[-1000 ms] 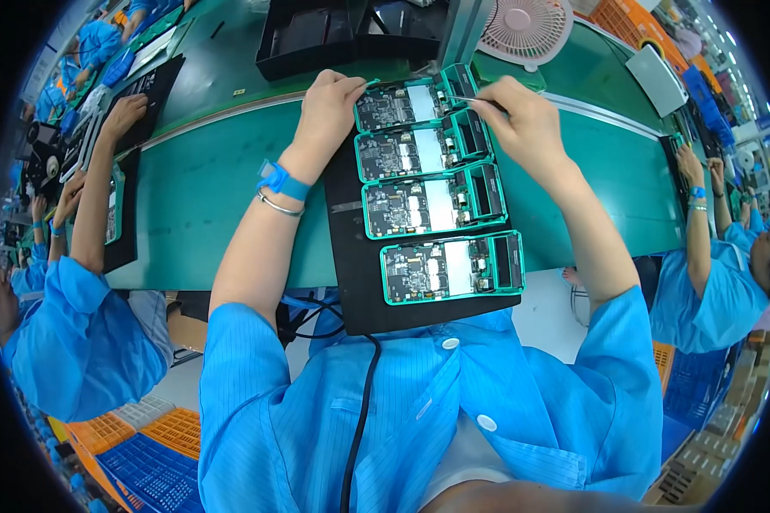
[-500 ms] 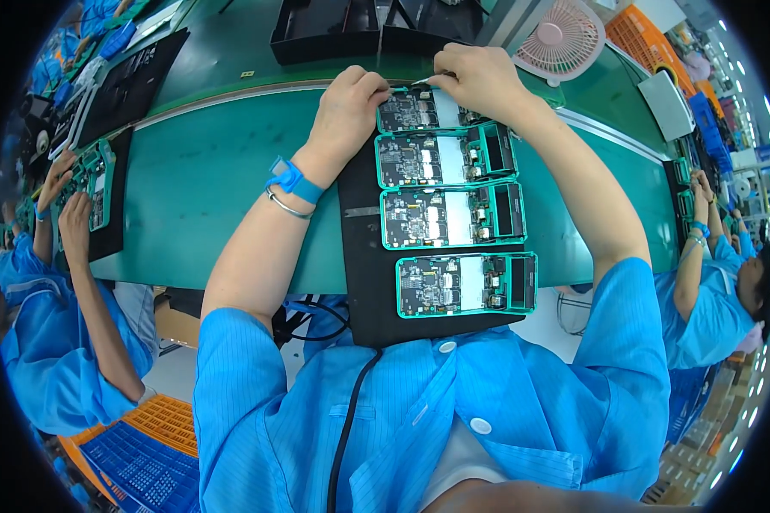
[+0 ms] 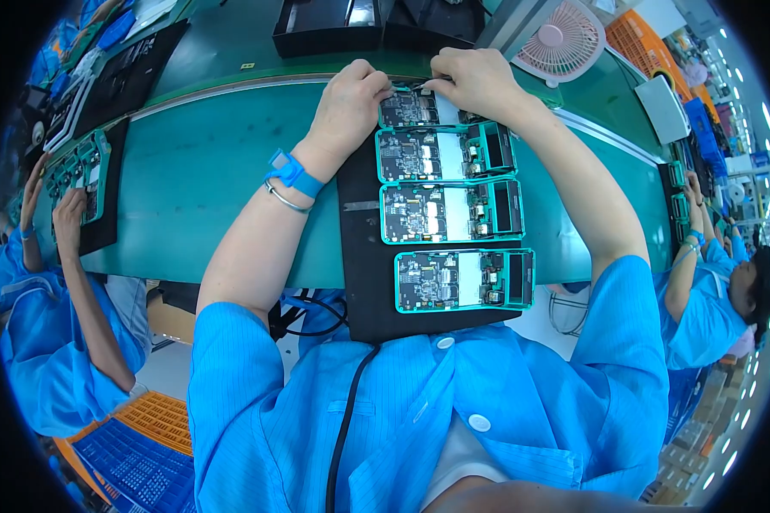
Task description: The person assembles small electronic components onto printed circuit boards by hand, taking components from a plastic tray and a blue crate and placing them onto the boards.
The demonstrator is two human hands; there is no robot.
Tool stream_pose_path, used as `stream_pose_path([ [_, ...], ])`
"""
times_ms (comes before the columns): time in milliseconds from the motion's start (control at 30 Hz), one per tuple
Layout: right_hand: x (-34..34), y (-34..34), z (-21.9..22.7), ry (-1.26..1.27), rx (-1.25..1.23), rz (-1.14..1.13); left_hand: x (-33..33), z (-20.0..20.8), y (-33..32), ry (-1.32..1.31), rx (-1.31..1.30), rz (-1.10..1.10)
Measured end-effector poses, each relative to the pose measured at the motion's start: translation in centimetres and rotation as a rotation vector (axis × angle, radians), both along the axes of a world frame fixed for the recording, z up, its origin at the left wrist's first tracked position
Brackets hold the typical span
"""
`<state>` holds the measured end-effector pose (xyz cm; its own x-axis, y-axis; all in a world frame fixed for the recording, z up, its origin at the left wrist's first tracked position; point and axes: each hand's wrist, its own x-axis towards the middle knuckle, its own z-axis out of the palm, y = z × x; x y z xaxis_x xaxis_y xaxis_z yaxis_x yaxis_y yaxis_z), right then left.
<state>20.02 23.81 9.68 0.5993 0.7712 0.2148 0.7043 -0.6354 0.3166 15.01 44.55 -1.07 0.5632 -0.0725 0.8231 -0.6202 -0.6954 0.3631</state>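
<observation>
Several open teal device housings with black circuit boards and pale silver panels lie in a column on a black mat (image 3: pixel 364 291). At the far end is the farthest housing (image 3: pixel 407 109), partly covered by my hands. My left hand (image 3: pixel 346 103) has its fingers pinched together at that housing's far left corner; what they hold is hidden. Over its far right edge, my right hand (image 3: pixel 479 83) is closed, thumb and forefinger pinched on something small and thin that I cannot make out. Closer to me lie the second housing (image 3: pixel 408 156), the third housing (image 3: pixel 413 214) and the nearest housing (image 3: pixel 428 282).
Black trays (image 3: pixel 327 27) stand beyond the bench's metal rail, with a pink fan (image 3: pixel 560 43) to their right. On my left a co-worker's hand (image 3: pixel 68 214) is at another teal housing (image 3: pixel 92 175). Another person (image 3: pixel 719 282) works on the right. The green bench (image 3: pixel 231 188) surrounds the mat.
The housings and bench sit slightly higher in the picture. My hands stay at the farthest housing, with the right fingertips shifted slightly. The left co-worker's hands have moved over their housing.
</observation>
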Motion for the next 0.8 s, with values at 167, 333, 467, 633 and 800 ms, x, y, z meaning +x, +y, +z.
stream_pose_path([
  [167, -0.20, 0.11, 0.02, 0.006, -0.001, -0.009, -0.02, 0.11, 0.03, -0.009, 0.005, 0.007],
  [333, -0.22, 0.16, -0.05, -0.003, 0.009, -0.009, -0.06, 0.21, 0.01, -0.032, 0.025, 0.017],
  [467, -0.20, 0.19, -0.14, -0.028, 0.007, -0.006, 0.05, 0.14, 0.02, -0.026, 0.017, 0.017],
  [633, -0.03, 0.21, -0.15, -0.027, -0.006, 0.006, 0.22, 0.05, 0.01, -0.019, 0.019, 0.021],
  [800, 0.04, 0.16, -0.07, -0.017, -0.002, 0.009, 0.43, -0.04, 0.06, -0.020, 0.027, 0.013],
])
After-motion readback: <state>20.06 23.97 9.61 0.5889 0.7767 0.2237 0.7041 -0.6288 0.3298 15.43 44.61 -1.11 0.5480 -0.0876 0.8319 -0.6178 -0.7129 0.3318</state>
